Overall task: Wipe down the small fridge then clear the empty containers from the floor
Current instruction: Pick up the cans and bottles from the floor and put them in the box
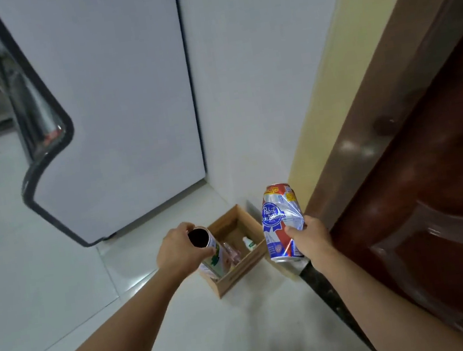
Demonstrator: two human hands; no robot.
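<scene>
My left hand (177, 249) grips an open-topped cylindrical container (210, 252) near its rim, holding it over the near-left corner of a small wooden box (239, 272) on the floor. My right hand (310, 238) holds a dented red, white and blue beer can (281, 222) upright, just right of the box. Inside the box stand a small white bottle (248, 242) and some clear glass items (232, 254). The white fridge (113, 102) stands behind the box, with its dark-edged door at the left.
A white wall (241, 84) runs right of the fridge. A dark brown wooden door (432, 176) and its frame fill the right side. The floor is glossy white tile (45, 276) with a dark threshold strip (326, 287) by the door.
</scene>
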